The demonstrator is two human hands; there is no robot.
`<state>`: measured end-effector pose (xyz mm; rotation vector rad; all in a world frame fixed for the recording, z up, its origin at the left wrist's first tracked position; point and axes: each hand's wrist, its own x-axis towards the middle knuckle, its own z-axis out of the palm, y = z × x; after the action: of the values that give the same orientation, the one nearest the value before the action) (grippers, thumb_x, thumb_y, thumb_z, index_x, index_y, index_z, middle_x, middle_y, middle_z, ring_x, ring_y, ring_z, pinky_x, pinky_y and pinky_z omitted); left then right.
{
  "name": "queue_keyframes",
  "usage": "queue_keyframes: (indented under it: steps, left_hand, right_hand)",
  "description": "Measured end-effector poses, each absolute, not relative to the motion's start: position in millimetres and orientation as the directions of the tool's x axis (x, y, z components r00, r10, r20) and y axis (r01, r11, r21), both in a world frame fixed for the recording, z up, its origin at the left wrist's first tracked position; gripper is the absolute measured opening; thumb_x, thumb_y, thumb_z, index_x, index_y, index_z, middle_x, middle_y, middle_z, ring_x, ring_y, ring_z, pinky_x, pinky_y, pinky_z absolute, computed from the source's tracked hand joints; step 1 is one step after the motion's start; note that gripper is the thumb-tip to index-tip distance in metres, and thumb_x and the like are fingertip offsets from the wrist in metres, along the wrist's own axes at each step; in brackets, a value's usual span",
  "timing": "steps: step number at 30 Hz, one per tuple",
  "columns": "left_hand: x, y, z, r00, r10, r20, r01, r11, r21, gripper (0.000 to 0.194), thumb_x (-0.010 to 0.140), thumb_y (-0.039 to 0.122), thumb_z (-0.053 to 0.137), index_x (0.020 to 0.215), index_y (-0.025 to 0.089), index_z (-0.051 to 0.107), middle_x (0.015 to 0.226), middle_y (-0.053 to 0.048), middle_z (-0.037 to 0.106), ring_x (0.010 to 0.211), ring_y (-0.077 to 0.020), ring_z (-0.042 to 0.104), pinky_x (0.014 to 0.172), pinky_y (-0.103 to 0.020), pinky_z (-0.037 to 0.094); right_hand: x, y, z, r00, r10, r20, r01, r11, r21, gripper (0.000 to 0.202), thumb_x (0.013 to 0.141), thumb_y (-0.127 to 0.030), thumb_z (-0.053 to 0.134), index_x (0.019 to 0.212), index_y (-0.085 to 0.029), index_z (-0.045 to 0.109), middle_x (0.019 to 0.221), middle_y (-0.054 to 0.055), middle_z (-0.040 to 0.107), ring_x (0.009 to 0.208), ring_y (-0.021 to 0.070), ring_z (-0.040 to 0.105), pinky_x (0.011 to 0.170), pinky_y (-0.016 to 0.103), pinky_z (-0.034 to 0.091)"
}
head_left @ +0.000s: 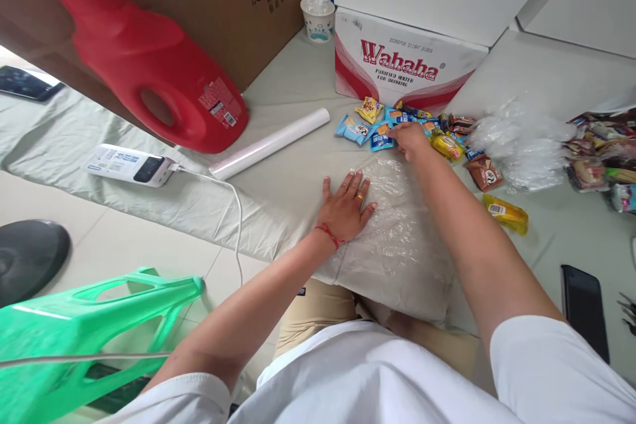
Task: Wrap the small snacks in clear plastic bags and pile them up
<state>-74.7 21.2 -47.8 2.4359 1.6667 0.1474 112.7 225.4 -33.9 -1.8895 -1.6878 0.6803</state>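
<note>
My left hand [345, 207] lies flat with its fingers spread, on the cloth at the left edge of a clear plastic bag [397, 212]. The bag is spread out and wrinkled in front of me. At the far side of it, my right hand [411, 139] is closed, its thumb and forefinger at the edge of a small blue snack packet [381, 136]. Beside that packet lie a light blue snack packet [352, 130] and a yellow one [370, 109]. Several more packets crowd behind and right of my right hand, including a yellow wrapped snack [447, 145].
A Wahaba-style white and red carton, printed Wahaha [397, 63], stands behind the snacks. Crumpled clear bags [527, 146] lie right, near a phone [585, 311]. Left are a white roll [273, 142], a red jug [163, 66], a power bank [129, 165] and a green stool [74, 338].
</note>
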Motion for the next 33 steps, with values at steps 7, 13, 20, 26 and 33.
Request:
queue_keyframes:
  steps: [7,13,20,26,33]
  left_hand:
    - [-74.3,22.2,-56.6,0.367,0.929,0.04,0.894,-0.365,0.26,0.066,0.109,0.054,0.024,0.167,0.025,0.034,0.176,-0.009,0.027,0.165,-0.0313,0.023,0.13,-0.073,0.006]
    - [-74.1,22.0,-54.9,0.366,0.93,0.037,0.897,-0.363,0.251,0.066,0.109,0.053,0.022,0.167,0.024,0.034,0.176,-0.009,0.027,0.165,-0.0315,0.023,0.129,-0.073,0.007]
    - [-73.3,21.3,-52.2,0.365,0.93,0.048,0.902,-0.365,0.231,0.063,0.111,0.048,0.016,0.166,0.025,0.037,0.175,-0.01,0.03,0.163,-0.0279,0.027,0.129,-0.072,0.009]
    - [-72.7,22.0,-52.8,0.364,0.93,0.051,0.9,-0.365,0.237,0.065,0.111,0.05,0.016,0.165,0.023,0.037,0.175,-0.01,0.03,0.163,-0.0281,0.028,0.128,-0.074,0.01]
    - [-73.5,22.5,-55.1,0.361,0.931,0.056,0.895,-0.363,0.259,0.064,0.11,0.05,0.018,0.165,0.024,0.038,0.175,-0.01,0.03,0.164,-0.0286,0.026,0.129,-0.072,0.007]
  right_hand:
    - [203.3,135.8,-5.6,0.091,0.986,0.14,0.514,0.074,-0.855,0.031,0.09,-0.054,0.069,0.092,-0.026,0.057,0.077,-0.001,0.062,0.069,0.0177,0.061,0.062,0.034,0.055]
    - [209.8,36.3,14.5,-0.158,0.932,0.325,0.739,0.33,-0.588,0.022,0.098,-0.045,0.062,0.096,-0.024,0.069,0.099,0.006,0.074,0.09,0.0238,0.069,0.085,0.042,0.057]
    - [160.3,-20.3,-24.8,-0.475,0.838,0.269,0.832,0.527,-0.173,0.031,0.107,-0.03,0.046,0.109,-0.025,0.077,0.126,0.01,0.074,0.116,0.029,0.06,0.101,0.048,0.049]
    - [198.2,-18.1,-24.9,-0.406,0.877,0.259,0.85,0.466,-0.247,0.034,0.103,-0.03,0.049,0.128,-0.025,0.071,0.129,0.011,0.072,0.123,0.0306,0.059,0.108,0.052,0.048]
    - [349.0,7.5,-23.4,0.085,0.983,0.163,0.996,-0.091,0.024,0.061,0.081,-0.035,0.065,0.14,-0.019,0.063,0.14,0.028,0.063,0.139,0.0481,0.05,0.105,0.066,0.045]
